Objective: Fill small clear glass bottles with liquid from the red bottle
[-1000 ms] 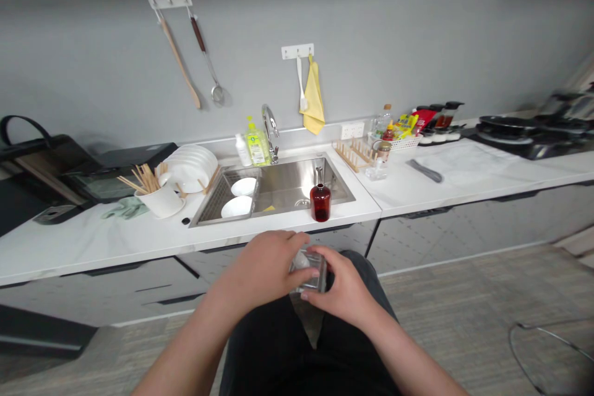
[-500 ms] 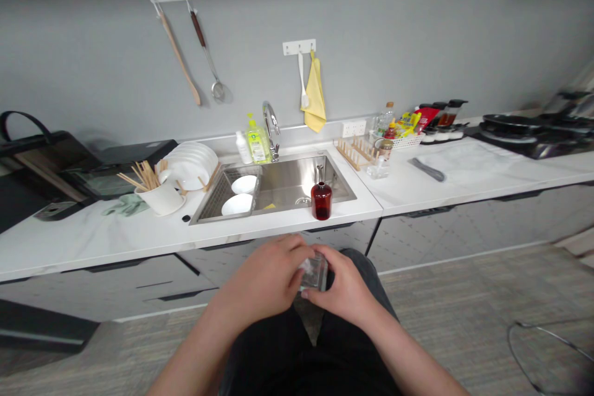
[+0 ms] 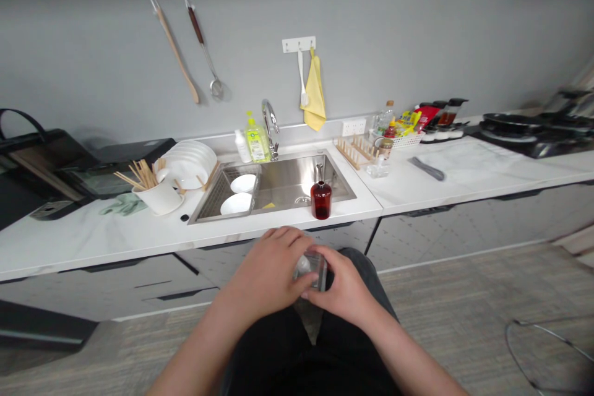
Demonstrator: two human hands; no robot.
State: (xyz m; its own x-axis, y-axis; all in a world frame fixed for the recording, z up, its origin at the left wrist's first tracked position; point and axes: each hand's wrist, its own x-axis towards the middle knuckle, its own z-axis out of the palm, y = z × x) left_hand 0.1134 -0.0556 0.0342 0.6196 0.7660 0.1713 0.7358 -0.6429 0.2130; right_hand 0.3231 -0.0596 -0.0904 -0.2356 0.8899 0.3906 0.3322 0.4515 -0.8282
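In front of my lap, a small clear, square-sided glass container [image 3: 322, 267] sits between my hands, partly hidden by the fingers. My right hand [image 3: 346, 289] is closed round its right side, forefinger on top and thumb at the near edge. My left hand [image 3: 273, 269] is wrapped round the left side, its thumb lying across the near face close to the right thumb. A pale round part shows through the glass or on its top; I cannot tell which. Beyond my hands, a dark red glass bottle [image 3: 321, 201] stands on the counter's front edge by the sink.
The steel sink [image 3: 283, 164] holds white bowls [image 3: 238, 203] in a wire basket. Left of it stand a plate rack with plates [image 3: 185, 164] and a white pot [image 3: 160, 198] of chopsticks. A wooden rack [image 3: 355, 153], a condiment basket [image 3: 408, 140] and a stove [image 3: 533, 136] stand right.
My left thumb has moved right across the container's near face, and the left fingers have spread slightly. My right hand has stayed almost still.
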